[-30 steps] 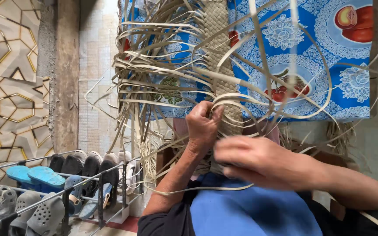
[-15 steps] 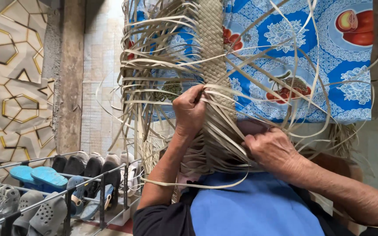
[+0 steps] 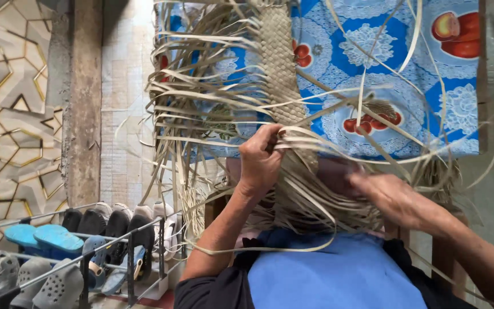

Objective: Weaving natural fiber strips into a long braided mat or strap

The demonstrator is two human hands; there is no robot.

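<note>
In front of your chest, your left hand (image 3: pixel 260 162) is raised with the forearm angled up from the lower left, the wrist bent and the fingers closed around a bunch of pale flat strips (image 3: pixel 293 137) just below the woven band (image 3: pixel 278 63). That band hangs upright in the middle of the view, a narrow plaited length with loose strips fanning out to both sides. Your right hand (image 3: pixel 393 197) comes in from the lower right, palm turned down and fingers stretched towards the strips; they are partly hidden behind the loose ends, so you cannot tell whether it grips any. Behind the weaving hangs a blue cloth (image 3: pixel 407 74) with white lace-like medallions and red fruit pictures. At lower left, a metal shoe rack (image 3: pixel 87 257) holds blue, grey and black sandals.
</note>
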